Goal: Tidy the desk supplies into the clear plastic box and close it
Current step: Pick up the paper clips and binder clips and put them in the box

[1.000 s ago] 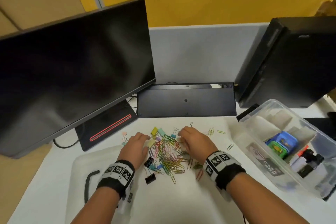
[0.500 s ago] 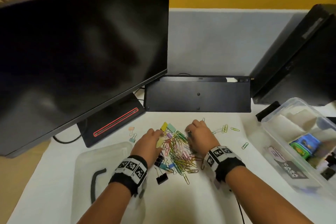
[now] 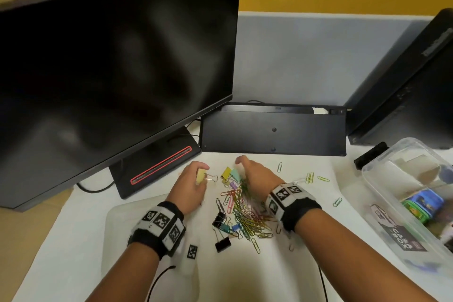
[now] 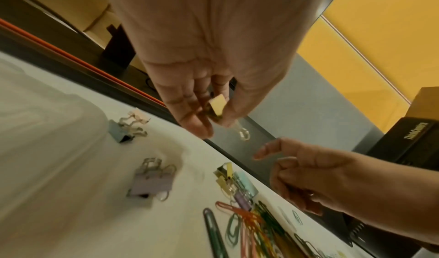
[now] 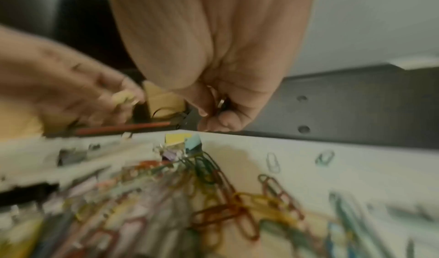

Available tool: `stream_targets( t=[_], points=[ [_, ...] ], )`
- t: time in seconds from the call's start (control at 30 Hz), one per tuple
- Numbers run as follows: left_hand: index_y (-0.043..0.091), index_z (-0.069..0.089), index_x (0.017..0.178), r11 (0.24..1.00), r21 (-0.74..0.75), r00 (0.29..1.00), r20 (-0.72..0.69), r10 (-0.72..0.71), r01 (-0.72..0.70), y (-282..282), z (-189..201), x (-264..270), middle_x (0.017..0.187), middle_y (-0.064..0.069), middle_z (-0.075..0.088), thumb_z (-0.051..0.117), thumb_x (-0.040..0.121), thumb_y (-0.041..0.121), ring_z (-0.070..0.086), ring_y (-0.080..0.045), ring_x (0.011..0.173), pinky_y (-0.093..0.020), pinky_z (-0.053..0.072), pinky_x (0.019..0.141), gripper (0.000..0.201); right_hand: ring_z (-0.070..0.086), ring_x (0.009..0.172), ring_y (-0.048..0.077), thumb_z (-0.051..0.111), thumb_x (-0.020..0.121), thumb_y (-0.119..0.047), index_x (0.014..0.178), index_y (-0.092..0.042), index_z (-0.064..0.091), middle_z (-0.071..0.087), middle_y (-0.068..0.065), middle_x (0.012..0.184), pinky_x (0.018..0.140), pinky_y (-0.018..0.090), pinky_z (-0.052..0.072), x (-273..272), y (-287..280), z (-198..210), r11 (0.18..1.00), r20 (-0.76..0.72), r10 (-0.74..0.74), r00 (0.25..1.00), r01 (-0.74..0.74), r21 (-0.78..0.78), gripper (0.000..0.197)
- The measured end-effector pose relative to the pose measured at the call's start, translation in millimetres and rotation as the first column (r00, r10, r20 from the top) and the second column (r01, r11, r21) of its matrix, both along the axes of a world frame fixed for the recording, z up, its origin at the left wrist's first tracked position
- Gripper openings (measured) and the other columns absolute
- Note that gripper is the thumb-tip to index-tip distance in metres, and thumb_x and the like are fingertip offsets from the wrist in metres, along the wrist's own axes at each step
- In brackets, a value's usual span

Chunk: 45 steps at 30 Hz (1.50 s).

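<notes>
So far only part of the tidying looks done. The clear plastic box (image 3: 382, 180) stands open at the right edge of the tabletop (image 3: 73, 240), already holding a blue-and-green item (image 3: 422, 205) and some darker things too blurred to name. Its lid (image 3: 122, 218) lies flat on the near left, under the left forearm, well apart from the box.

Most of the small supplies are still out. A heap of coloured paper clips (image 3: 247, 213) lies between the two hands, with black binder clips (image 3: 221, 244) on its near side and yellow and mint ones (image 3: 230, 173) at its far side; a few stray paper clips (image 3: 310, 177) sit toward the box.

The left hand (image 3: 190, 185) is raised off the surface, its fingers (image 4: 190, 115) pinching a pale yellow binder clip (image 4: 217, 105) by the body, wire loops hanging free. The right hand (image 3: 255, 175) hovers over the far end of the heap, fingers curled; whether they enclose anything I cannot tell, since the wrist view is smeared.

Judging from this, nearly the whole heap still has to go into the box, then the lid must be carried across and pressed on.
</notes>
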<state>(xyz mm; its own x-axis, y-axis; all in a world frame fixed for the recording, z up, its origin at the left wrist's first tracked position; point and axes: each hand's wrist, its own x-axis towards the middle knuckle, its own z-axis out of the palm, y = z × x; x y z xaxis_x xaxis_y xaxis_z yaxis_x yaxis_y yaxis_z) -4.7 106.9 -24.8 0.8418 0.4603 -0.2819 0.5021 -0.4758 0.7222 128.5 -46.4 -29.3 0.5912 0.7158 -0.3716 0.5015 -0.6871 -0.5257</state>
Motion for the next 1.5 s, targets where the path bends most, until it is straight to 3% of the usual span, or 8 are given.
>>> stream_targets(
  t=[0.13,0.23,0.43,0.77,1.07,1.2,1.37,1.5],
  points=[
    [0.024,0.040,0.108,0.997,-0.044,0.992,-0.104,-0.065,0.061,6.3,0.6,24.1,0.120,0.000,0.037,0.040,0.094,0.010,0.057,-0.019,0.093,-0.043,0.048,0.091,0.020,0.052,0.106,0.026,0.075,0.073,-0.008,0.129,-0.024,0.032,0.053,0.007,0.114,0.086,0.040,0.051,-0.3,9.9,-11.4,0.938,0.195,0.300,0.934,-0.252,-0.236,0.072],
    [0.025,0.041,0.110,0.978,0.062,0.971,-0.149,-0.189,0.200,5.7,1.2,41.8,0.120,0.001,0.041,0.051,0.090,0.021,0.055,-0.016,0.088,-0.038,0.047,0.087,0.023,0.051,0.103,0.025,0.070,0.078,-0.008,0.123,-0.021,0.035,0.053,0.007,0.112,0.085,0.039,0.050,0.7,8.6,-18.9,0.951,0.219,0.279,0.935,-0.236,-0.202,0.058],
    [0.027,0.035,0.139,0.809,0.237,0.811,-0.409,-0.419,0.537,-2.6,-12.5,63.9,0.135,-0.003,0.047,0.062,0.087,0.025,0.053,-0.023,0.116,-0.037,0.045,0.098,0.059,0.051,0.097,0.020,0.064,0.081,-0.005,0.118,-0.018,0.040,0.055,0.005,0.109,0.085,0.036,0.051,-1.4,-1.8,-23.3,0.984,0.169,0.170,0.971,-0.158,-0.085,0.046],
    [0.027,0.044,0.131,0.637,0.348,0.716,-0.471,-0.516,0.688,-9.4,-7.2,72.5,0.115,-0.007,0.053,0.059,0.088,0.019,0.056,-0.027,0.105,-0.036,0.047,0.086,0.047,0.051,0.102,0.024,0.058,0.088,-0.007,0.134,-0.018,0.035,0.053,0.009,0.115,0.084,0.032,0.044,-2.2,-8.4,-14.3,0.963,0.171,0.260,0.950,-0.243,-0.112,0.053],
    [0.020,0.048,0.113,0.813,0.305,0.841,-0.403,-0.361,0.496,-9.9,-9.7,52.3,0.115,-0.002,0.058,0.064,0.084,0.032,0.058,-0.020,0.094,-0.031,0.045,0.081,0.035,0.056,0.089,0.018,0.050,0.095,-0.036,0.114,-0.019,0.039,0.057,0.005,0.107,0.079,0.030,0.050,-11.9,-38.2,-1.4,0.998,0.053,-0.019,0.998,0.016,0.054,0.028],
    [0.024,0.047,0.116,0.917,0.248,0.932,-0.266,-0.245,0.312,-15.2,1.0,35.4,0.104,0.004,0.057,0.062,0.085,0.040,0.054,-0.012,0.086,-0.025,0.041,0.072,0.038,0.053,0.069,0.007,0.052,0.093,-0.038,0.111,-0.023,0.040,0.056,-0.005,0.086,0.060,0.019,0.044,-17.9,-74.9,35.1,0.956,-0.036,-0.178,0.983,0.181,0.232,0.026],
    [0.026,0.047,0.116,0.970,0.158,0.982,-0.076,-0.173,0.183,-32.1,20.4,9.9,0.106,0.013,0.051,0.065,0.084,0.042,0.054,-0.009,0.091,-0.020,0.040,0.071,0.039,0.047,0.063,0.004,0.057,0.091,-0.034,0.102,-0.022,0.043,0.052,0.000,0.078,0.057,0.016,0.038,-2.8,-151.2,95.2,0.834,0.031,-0.420,0.907,0.372,0.407,0.021],
    [0.026,0.048,0.112,0.987,0.115,0.994,-0.008,-0.113,0.114,-49.0,24.5,-6.7,0.107,0.006,0.059,0.066,0.084,0.035,0.057,-0.012,0.095,-0.024,0.044,0.079,0.034,0.051,0.071,0.011,0.059,0.090,-0.031,0.104,-0.018,0.044,0.055,0.001,0.081,0.060,0.026,0.035,30.9,-213.8,133.8,0.784,0.146,-0.607,0.781,0.557,0.276,0.024]
  ],
)
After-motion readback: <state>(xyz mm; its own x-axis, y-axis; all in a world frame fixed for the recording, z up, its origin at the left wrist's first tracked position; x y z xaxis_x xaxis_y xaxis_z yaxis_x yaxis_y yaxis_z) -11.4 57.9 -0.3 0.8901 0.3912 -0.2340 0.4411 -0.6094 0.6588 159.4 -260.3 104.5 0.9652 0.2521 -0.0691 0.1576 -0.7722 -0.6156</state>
